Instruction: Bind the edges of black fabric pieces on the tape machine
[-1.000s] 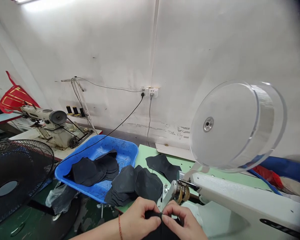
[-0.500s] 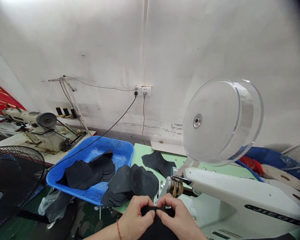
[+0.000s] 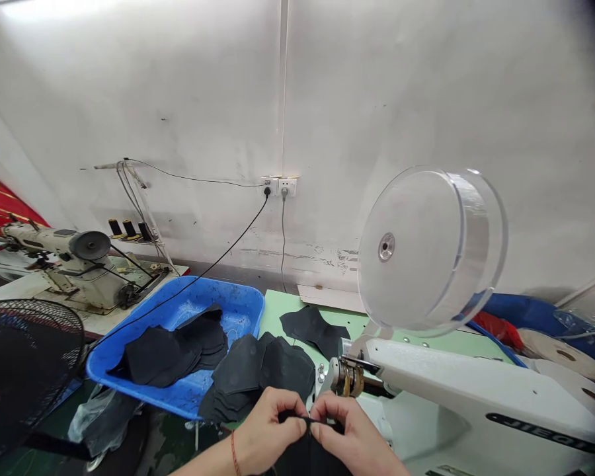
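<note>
Between my two hands hangs a black fabric piece [image 3: 313, 456], pinched along its upper edge close to the middle. My left hand [image 3: 275, 423], with a red cord at the wrist, is closed with thumb and forefinger on that edge. My right hand [image 3: 344, 423] grips it the same way, fingertips almost touching those of the left. Just beyond my fingers is the head of a white machine [image 3: 426, 370], with a brass-coloured roller part [image 3: 352, 378]. A stack of black fabric pieces [image 3: 260, 370] lies to the left of the machine head. The lower part of the held piece leaves the view.
A blue tray [image 3: 173, 396] with black pieces stands left, beside a black fan [image 3: 30, 357]. More black pieces [image 3: 315, 327] lie on the green tabletop [image 3: 280, 304]. A clear round reel [image 3: 426, 251] rises above the machine. An older sewing machine [image 3: 79, 264] is far left.
The view has tilted up slightly, so the surroundings sit a little lower. Both hands keep their pinch on the black fabric piece, with hardly any shift.
</note>
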Tool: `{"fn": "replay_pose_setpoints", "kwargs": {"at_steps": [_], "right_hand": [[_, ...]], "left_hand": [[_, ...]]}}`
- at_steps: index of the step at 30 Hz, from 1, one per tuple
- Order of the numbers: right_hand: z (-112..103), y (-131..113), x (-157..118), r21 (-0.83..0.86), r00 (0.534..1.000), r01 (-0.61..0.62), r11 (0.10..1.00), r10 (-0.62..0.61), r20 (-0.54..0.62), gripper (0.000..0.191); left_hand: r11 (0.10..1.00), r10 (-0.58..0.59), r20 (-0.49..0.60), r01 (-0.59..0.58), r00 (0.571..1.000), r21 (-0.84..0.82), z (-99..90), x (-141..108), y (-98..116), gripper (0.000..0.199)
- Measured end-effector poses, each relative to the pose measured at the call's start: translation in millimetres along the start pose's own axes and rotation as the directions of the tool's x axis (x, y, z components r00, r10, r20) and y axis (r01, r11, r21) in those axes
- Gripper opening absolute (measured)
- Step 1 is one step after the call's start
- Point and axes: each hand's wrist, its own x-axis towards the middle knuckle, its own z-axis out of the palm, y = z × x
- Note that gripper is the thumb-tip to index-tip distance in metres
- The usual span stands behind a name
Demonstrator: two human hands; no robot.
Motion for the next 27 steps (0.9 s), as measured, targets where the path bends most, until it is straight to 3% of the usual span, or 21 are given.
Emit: {"fn": "replay_pose_setpoints", "kwargs": {"at_steps": [3,7,13,16,18,20,24,27], "right_hand": [[-1,1,0,-0.021,0.999,0.026,0.999,-0.026,-0.022,0.006],[-2,2,-2,0.044,0.999,0.040,0.998,-0.041,0.028,0.008],[-3,8,-3,0.068,1.000,0.031,0.997,-0.031,-0.002,0.009],[-4,16,-1,0.182,0.999,0.017,0.983,-0.025,0.045,0.010],[-4,19,0,0.260,0.996,0.011,0.966,-0.033,0.081,0.014],[-3,20,0,0.259,0.997,0.017,0.966,-0.036,0.068,0.016],[-4,15,-2,0.078,0.999,0.040,0.996,-0.039,-0.026,0.018],[-7,18,-5,0.039,0.999,0.023,0.999,-0.022,-0.035,0.019]], "left_hand": [[0.998,-0.004,-0.029,0.002,1.000,-0.058,0.4,3,0,0.013],[0.946,0.019,0.151,0.031,0.988,-0.323,1.9,6,1,0.012],[0.987,0.042,0.071,-0.031,0.997,-0.160,3.1,5,6,0.016],[0.941,0.055,0.151,-0.001,0.987,-0.338,5.8,9,8,0.012],[0.915,0.052,0.142,0.010,0.989,-0.403,8.9,11,9,0.011],[0.950,0.024,0.063,-0.003,0.998,-0.314,12.8,11,9,0.009],[0.995,0.056,-0.133,-0.045,0.990,0.085,21.6,11,7,0.010],[0.987,0.083,-0.150,-0.061,0.985,0.147,26.5,12,4,0.014]]}}
